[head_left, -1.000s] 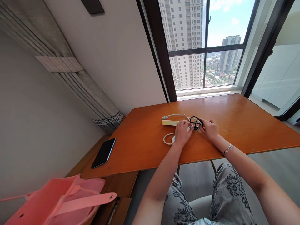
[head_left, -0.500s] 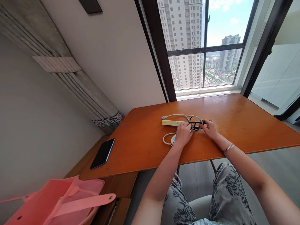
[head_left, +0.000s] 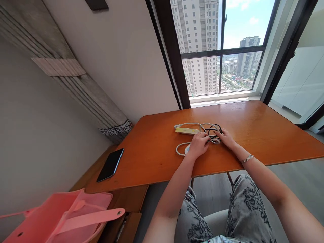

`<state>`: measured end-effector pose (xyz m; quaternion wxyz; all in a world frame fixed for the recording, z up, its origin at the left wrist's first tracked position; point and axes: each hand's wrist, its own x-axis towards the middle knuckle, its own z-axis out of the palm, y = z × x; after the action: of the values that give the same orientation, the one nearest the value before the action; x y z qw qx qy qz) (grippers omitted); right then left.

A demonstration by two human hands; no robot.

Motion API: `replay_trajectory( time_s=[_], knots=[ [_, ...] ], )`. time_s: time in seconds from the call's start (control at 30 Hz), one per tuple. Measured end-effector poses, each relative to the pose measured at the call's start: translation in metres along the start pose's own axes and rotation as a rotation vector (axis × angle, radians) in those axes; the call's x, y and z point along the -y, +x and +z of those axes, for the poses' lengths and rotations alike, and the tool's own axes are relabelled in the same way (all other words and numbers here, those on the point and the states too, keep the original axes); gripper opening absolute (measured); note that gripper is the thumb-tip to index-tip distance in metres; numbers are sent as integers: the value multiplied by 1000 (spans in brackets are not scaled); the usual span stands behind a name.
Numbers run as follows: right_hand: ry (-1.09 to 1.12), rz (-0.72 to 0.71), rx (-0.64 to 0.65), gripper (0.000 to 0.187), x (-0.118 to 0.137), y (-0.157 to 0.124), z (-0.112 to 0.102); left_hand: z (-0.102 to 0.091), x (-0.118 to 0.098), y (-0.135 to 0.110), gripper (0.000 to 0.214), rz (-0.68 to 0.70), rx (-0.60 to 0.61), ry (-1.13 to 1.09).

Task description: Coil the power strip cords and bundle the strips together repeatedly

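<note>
A tangled bundle of black cable (head_left: 214, 125) and white cable (head_left: 196, 123) lies on the orange-brown table (head_left: 152, 155). My left hand (head_left: 199, 144) is closed on the near side of the bundle, its fingertips partly hidden among the loops. At the bundle's right side my right hand (head_left: 226, 139) pinches the black cable between thumb and fingers. Just beyond my left hand sits a long pale-yellow power strip (head_left: 186, 130), with a white plug (head_left: 177, 126) behind its left end. A white piece (head_left: 187, 149) on a curved cord shows partly under my left wrist.
A black tablet or phone (head_left: 110, 164) lies at the table's left edge. Below it, a pink bag (head_left: 63, 216) stands on a wooden surface. Behind the table are a window (head_left: 222, 52) and a gathered grey curtain (head_left: 93, 98). My knees are under the near edge.
The cable loops have shifted and spread: black loops rise further right by my right hand, and a white loop now lies lower between the hands. Both hands have barely moved.
</note>
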<state>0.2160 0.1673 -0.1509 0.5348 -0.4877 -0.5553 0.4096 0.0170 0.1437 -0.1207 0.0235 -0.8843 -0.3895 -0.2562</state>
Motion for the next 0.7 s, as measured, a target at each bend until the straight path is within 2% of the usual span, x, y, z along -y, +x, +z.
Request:
replay_trajectory(
  time_s=[0.07, 0.17, 0.27, 0.37, 0.43, 0.53, 0.6, 0.63, 0.7],
  knots=[
    [-148, -28, -77, 55, -2, 2, -3, -1, 0, 0, 16, -21, -18, -32],
    [-252, 21, -49, 53, -4, 2, -8, -3, -1, 1, 22, -169, -58, -28],
    [-187, 69, 56, 52, -6, -1, -8, -4, -2, 2, 21, -291, -48, 17],
    [-42, 32, 157, 53, -7, -4, -6, -4, -3, 2, 23, -298, 0, 63],
    [27, -17, 211, 61, -9, -6, -5, -4, -4, 1, 30, -282, 48, 110],
    [78, -89, 282, 90, -12, -6, -4, -5, -4, 1, 40, -292, 149, 207],
    [65, -116, 325, 105, -15, -6, -4, -5, -4, 1, 38, -324, 199, 257],
    [50, -126, 336, 107, -17, -5, -4, -6, -4, 1, 36, -338, 211, 271],
    [15, -149, 324, 97, -19, -4, -4, -6, -4, 1, 35, -352, 214, 279]
  ],
)
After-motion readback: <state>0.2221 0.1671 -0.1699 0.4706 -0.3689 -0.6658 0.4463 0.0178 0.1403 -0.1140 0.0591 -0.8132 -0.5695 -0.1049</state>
